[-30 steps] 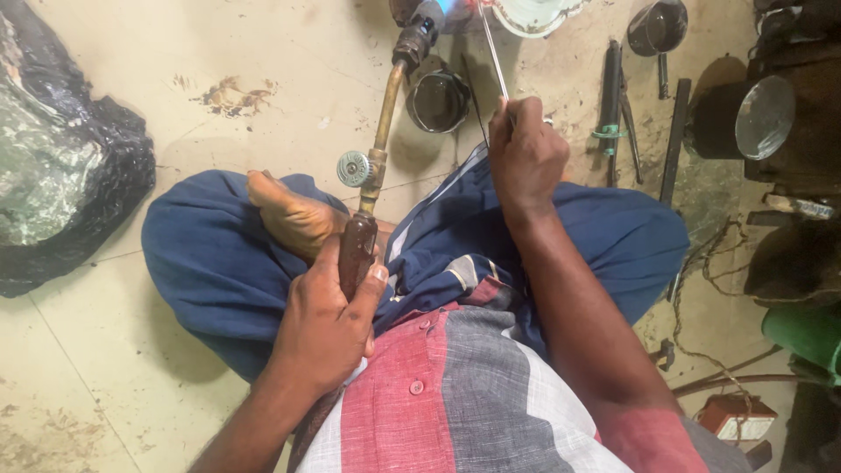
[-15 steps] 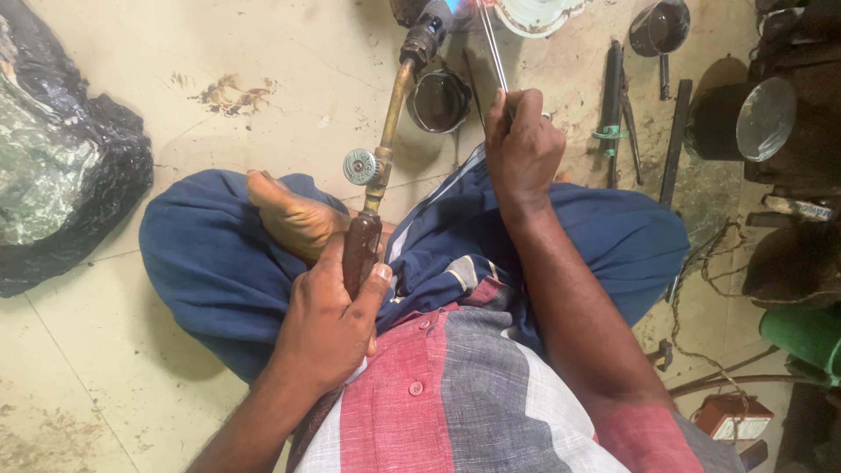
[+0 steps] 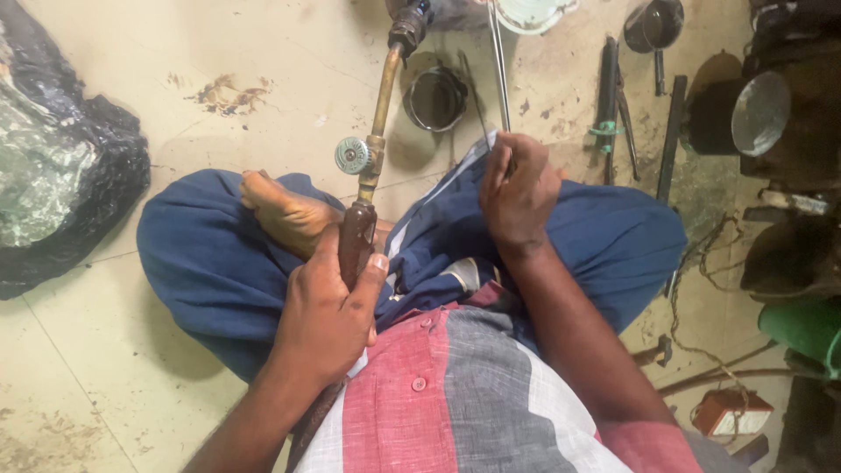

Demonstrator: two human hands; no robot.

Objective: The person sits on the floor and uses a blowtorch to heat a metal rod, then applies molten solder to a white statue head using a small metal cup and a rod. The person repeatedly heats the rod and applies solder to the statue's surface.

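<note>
The left hand [image 3: 328, 311], in the lower middle of the frame, is wrapped tight around the dark brown handle [image 3: 355, 241] of a brass torch [image 3: 377, 131], thumb laid up along the right side of the grip. From that fist the brass tube runs up and slightly right, past a small round knurled valve knob [image 3: 352, 155] on its left side, to a dark nozzle head [image 3: 406, 26] at the top edge of the frame. The right hand [image 3: 519, 188], just right of centre, is closed with fingers curled around the lower end of a thin metal rod [image 3: 499, 66], which rises almost straight up to the top of the frame, near the torch head. Both hands rest above the person's crossed legs in blue cloth [image 3: 201, 254], with a bare foot [image 3: 289, 215] lying just left of the torch handle. A red and grey striped shirt [image 3: 464, 394] fills the bottom centre. On the pale floor beyond, a dark round tin [image 3: 435, 98] sits between the torch tube and the rod. At the upper right lie long dark hand tools [image 3: 609, 96] and a small pot with a handle [image 3: 653, 26], with a shiny metal bowl [image 3: 758, 114] further right. A crumpled black plastic bag [image 3: 61, 175] occupies the left edge, and a green container [image 3: 802, 328] shows at the right edge.
</note>
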